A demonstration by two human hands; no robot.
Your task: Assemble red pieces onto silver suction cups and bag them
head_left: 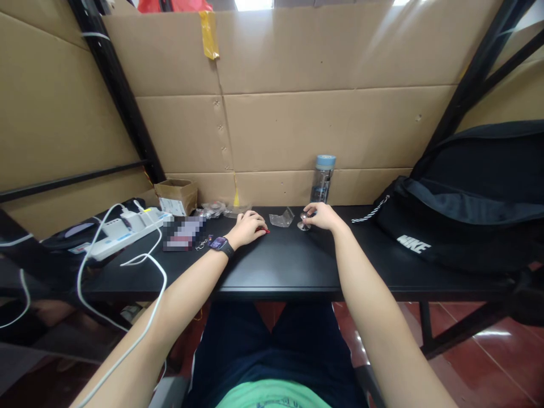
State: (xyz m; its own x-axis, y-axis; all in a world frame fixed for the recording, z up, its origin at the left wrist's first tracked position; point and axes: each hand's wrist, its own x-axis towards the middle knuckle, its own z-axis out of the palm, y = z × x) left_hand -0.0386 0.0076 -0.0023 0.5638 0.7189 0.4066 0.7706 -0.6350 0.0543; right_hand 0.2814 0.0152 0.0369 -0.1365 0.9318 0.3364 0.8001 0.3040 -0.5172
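Note:
My left hand (247, 228), with a dark watch (221, 245) on its wrist, rests on the black table with its fingers bent. A small red thing (267, 230) shows at its fingertips, mostly hidden. Farther right, my right hand (323, 216) pinches a small shiny silvery piece (303, 225) with a round base. That piece stands on or just above the tabletop; which of the two I cannot tell. Between both hands lies a crumpled clear plastic bag (281, 218).
Behind my right hand stands a water bottle (322, 180) with a blue lid. A black backpack (463, 209) takes up the right end. To the left are a power strip (131, 233) with white cables, a small cardboard box (176, 196), a blurred-out flat item (184, 233) and plastic wrappers (212, 209).

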